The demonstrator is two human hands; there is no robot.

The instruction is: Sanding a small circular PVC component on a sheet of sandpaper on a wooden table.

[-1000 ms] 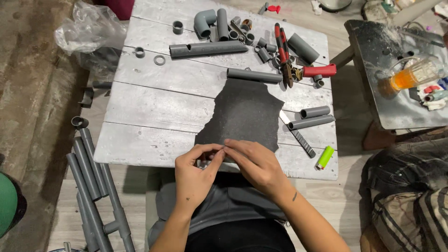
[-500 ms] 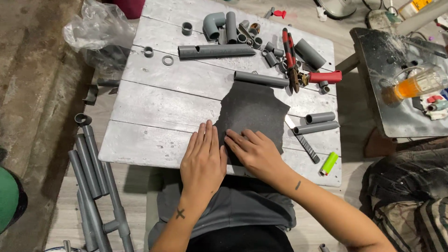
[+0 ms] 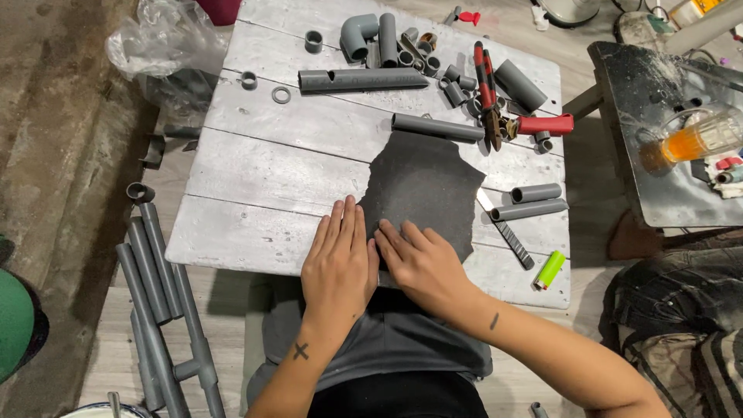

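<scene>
Since a second ago both hands have let go of the small piece they pinched at the worktop's (image 3: 232, 232) near edge and now lie flat. The left hand (image 3: 338, 259) rests open, palm down, just beside the dark sheet (image 3: 422, 186); the right hand (image 3: 422, 263), also open with fingers spread, presses on the sheet's near corner. The sheet is charcoal grey, matte and rough, with ragged, irregular edges. Its long axis runs from the hands away towards the grey pipe (image 3: 437, 128) at its far edge.
</scene>
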